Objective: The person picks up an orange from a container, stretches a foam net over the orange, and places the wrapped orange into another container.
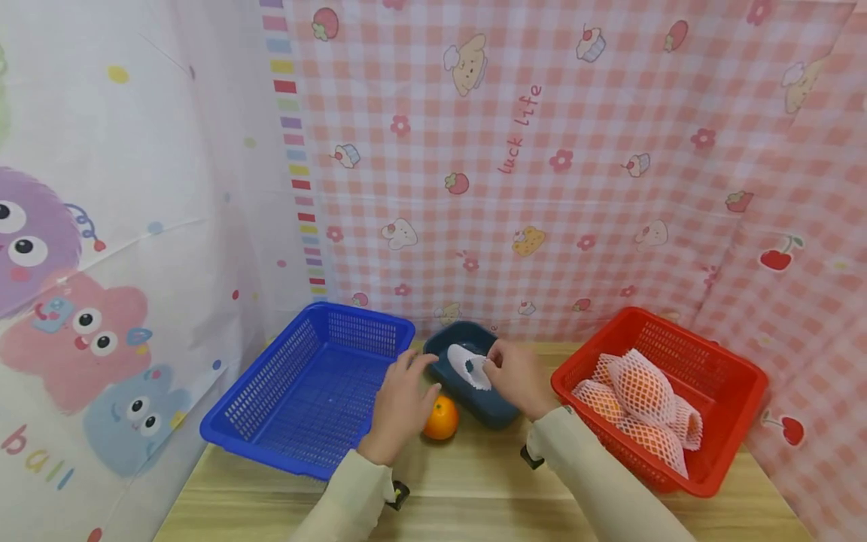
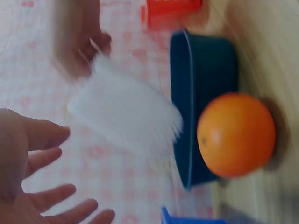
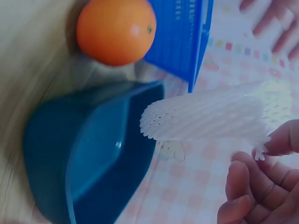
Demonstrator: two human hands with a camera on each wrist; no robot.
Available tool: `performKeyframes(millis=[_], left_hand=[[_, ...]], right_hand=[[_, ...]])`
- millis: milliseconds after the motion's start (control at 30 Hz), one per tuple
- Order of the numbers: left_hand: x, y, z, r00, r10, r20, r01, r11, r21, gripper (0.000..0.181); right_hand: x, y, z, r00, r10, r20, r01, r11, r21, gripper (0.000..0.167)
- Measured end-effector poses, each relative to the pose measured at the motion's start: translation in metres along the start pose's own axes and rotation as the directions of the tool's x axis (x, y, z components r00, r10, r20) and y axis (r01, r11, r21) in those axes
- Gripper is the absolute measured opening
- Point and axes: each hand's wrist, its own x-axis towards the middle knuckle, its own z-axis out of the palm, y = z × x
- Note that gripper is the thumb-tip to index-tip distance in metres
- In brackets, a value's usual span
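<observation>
My right hand [image 1: 521, 378] pinches one end of a white foam fruit net [image 3: 205, 116] between thumb and fingers. The net is a limp, hollow tube and hangs above the dark teal plastic box [image 1: 491, 410]. To the left of it my left hand [image 1: 401, 403] is raised with its fingers apart, holding nothing; in the left wrist view there is a gap between its fingertips and the net. A bare orange [image 1: 441, 418] sits on the table beside the box, just right of the left hand. In the right wrist view the visible inside of the box shows no contents.
A blue perforated basket [image 1: 305, 399] stands at the left, with nothing seen inside. At the right, a red basket [image 1: 718, 376] holds several fruits in foam nets [image 1: 643, 391]. Behind the wooden table [image 1: 467, 497] hangs a pink checked cloth [image 1: 433, 203].
</observation>
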Motion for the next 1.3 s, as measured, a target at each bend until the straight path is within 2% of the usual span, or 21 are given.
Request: performKeyframes(millis=[100,233,400,600,667,767,900,1000,1067,1133,1167,1233,1300], left_hand=[[-0.001,0.013,0.003,0.996,0.088,0.007,-0.088,0.996,-0.034,0.031],[-0.003,0.020,0.008,0.989,0.140,0.048,-0.139,0.990,-0.016,0.025],[-0.007,0.020,0.016,0.985,0.159,0.069,-0.159,0.987,0.005,0.026],[-0.010,0.013,0.025,0.992,0.120,0.049,-0.119,0.993,-0.019,0.024],[-0.010,0.011,0.027,0.993,0.119,0.025,-0.119,0.993,-0.027,0.021],[-0.009,0.009,0.029,0.991,0.120,-0.052,-0.122,0.992,-0.034,0.016],[-0.007,0.009,0.029,0.978,0.126,-0.164,-0.135,0.990,-0.041,0.009],[-0.006,0.011,0.029,0.977,0.117,-0.177,-0.124,0.992,-0.031,0.016],[-0.006,0.013,0.028,0.982,0.102,-0.158,-0.107,0.994,-0.024,0.020],[-0.006,0.014,0.027,0.986,0.091,-0.138,-0.095,0.995,-0.016,0.023],[-0.006,0.014,0.027,0.987,0.092,-0.132,-0.094,0.996,-0.008,0.023],[-0.006,0.015,0.027,0.988,0.091,-0.126,-0.092,0.996,0.004,0.022],[-0.007,0.016,0.027,0.987,0.097,-0.125,-0.098,0.995,0.001,0.021]], right_hand=[[-0.004,-0.006,0.004,1.000,0.007,0.020,-0.007,1.000,0.004,0.010],[-0.009,-0.011,0.012,0.999,-0.025,0.020,0.024,0.999,0.029,0.010],[-0.014,-0.014,0.020,0.998,-0.068,0.003,0.068,0.997,0.034,0.014],[-0.020,-0.017,0.022,0.989,-0.144,0.020,0.144,0.989,0.033,0.017],[-0.021,-0.017,0.022,0.986,-0.165,0.032,0.163,0.986,0.045,0.017],[-0.023,-0.016,0.023,0.982,-0.185,0.031,0.184,0.982,0.053,0.016],[-0.024,-0.016,0.023,0.974,-0.218,-0.061,0.219,0.976,0.009,0.013],[-0.026,-0.017,0.024,0.945,-0.282,-0.168,0.289,0.957,0.021,0.016],[-0.028,-0.020,0.024,0.905,-0.356,-0.233,0.382,0.921,0.074,0.019],[-0.030,-0.025,0.025,0.856,-0.436,-0.279,0.483,0.866,0.128,0.019],[-0.031,-0.027,0.026,0.831,-0.474,-0.293,0.528,0.838,0.142,0.018],[-0.034,-0.030,0.028,0.793,-0.534,-0.295,0.588,0.797,0.138,0.016],[-0.035,-0.031,0.030,0.780,-0.562,-0.275,0.607,0.787,0.111,0.017]])
